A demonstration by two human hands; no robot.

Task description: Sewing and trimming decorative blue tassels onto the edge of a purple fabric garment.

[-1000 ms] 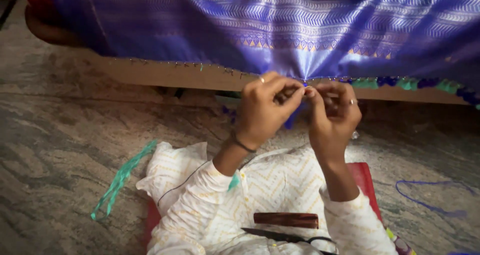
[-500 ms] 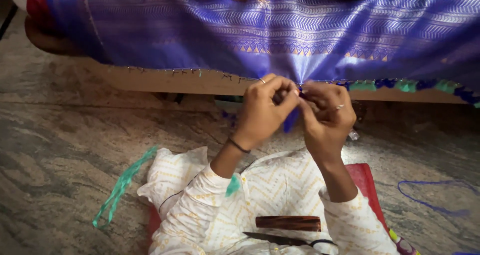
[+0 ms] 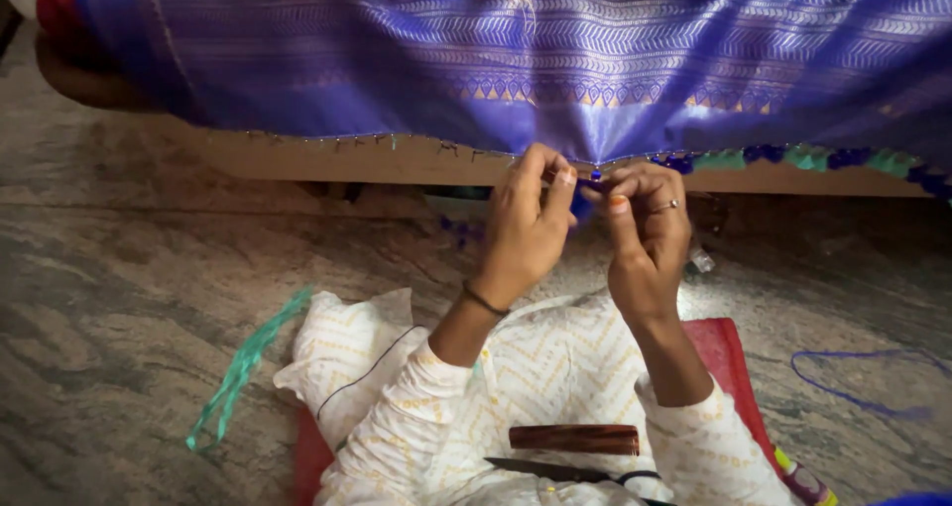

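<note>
A blue-violet woven cloth [image 3: 595, 60] with a patterned border hangs over a wooden edge in front of me. My left hand [image 3: 526, 224] and my right hand [image 3: 650, 233] meet at its lower hem, both pinching the hem and a small blue tassel [image 3: 593, 179] between fingertips. Finished blue and green tassels [image 3: 793, 157] line the hem to the right. A ring sits on my right hand, a dark band on my left wrist.
On my lap lie a brown wooden stick [image 3: 575, 439] and dark scissors [image 3: 565, 471]. A green thread bundle [image 3: 238, 367] lies on the stone floor at left, loose blue thread [image 3: 863, 382] at right. A red cushion [image 3: 724, 352] is under me.
Both hands have stayed at the hem, with the fingers shifting slightly on the tassel. The view has tilted a little.
</note>
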